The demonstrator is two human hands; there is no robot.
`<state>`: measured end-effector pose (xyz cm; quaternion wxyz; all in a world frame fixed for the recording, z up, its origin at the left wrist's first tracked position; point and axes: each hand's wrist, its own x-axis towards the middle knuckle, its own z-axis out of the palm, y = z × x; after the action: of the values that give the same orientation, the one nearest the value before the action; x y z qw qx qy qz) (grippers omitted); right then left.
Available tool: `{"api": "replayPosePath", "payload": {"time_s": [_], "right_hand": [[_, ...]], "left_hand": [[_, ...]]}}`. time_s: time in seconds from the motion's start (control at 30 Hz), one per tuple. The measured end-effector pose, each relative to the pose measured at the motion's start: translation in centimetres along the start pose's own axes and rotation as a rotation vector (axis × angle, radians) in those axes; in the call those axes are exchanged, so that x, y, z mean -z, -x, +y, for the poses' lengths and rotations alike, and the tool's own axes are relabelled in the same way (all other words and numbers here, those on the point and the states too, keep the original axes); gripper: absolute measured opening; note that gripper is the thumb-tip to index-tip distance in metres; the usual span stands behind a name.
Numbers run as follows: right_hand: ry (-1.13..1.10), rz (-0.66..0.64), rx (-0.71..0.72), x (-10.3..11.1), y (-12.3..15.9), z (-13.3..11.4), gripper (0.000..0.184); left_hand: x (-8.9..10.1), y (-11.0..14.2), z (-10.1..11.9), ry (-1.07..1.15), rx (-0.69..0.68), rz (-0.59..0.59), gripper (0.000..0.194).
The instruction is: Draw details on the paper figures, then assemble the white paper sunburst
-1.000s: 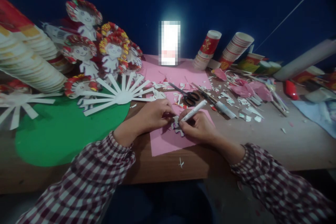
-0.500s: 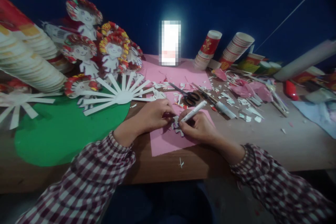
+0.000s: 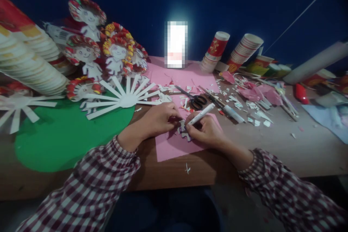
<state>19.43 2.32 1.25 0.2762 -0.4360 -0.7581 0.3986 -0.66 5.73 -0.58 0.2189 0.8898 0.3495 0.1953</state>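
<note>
My right hand [image 3: 207, 131] grips a white marker pen [image 3: 201, 114], its tip down on a small white paper cutout [image 3: 184, 132]. My left hand [image 3: 160, 117] has its fingers pinched on that cutout, pressing it to a pink paper sheet [image 3: 174, 145] on the wooden table [image 3: 304, 148]. Both sleeves are checked red and white.
Black scissors [image 3: 196, 100], another pen [image 3: 233, 113] and many paper scraps lie just beyond the hands. A green paper disc [image 3: 65, 134] with white fan-cut paper [image 3: 125, 98] is at the left, beside paper dolls [image 3: 116, 54] and stacked cups [image 3: 27, 65]. More paper cups [image 3: 246, 49] stand at the back right.
The pen tip has shifted slightly on the cutout; otherwise both hands stay in place.
</note>
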Motion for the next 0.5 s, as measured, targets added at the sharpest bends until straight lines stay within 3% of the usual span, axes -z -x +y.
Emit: {"api": "replayPosePath", "payload": {"time_s": [0.2, 0.5], "right_hand": [[-0.057, -0.029, -0.018, 0.0, 0.1, 0.5, 0.006], [-0.087, 0.026, -0.031, 0.1, -0.1, 1.0, 0.004]], "left_hand": [[0.1, 0.0, 0.1, -0.005, 0.009, -0.006, 0.015], [0.0, 0.1, -0.1, -0.008, -0.005, -0.002, 0.017]]}}
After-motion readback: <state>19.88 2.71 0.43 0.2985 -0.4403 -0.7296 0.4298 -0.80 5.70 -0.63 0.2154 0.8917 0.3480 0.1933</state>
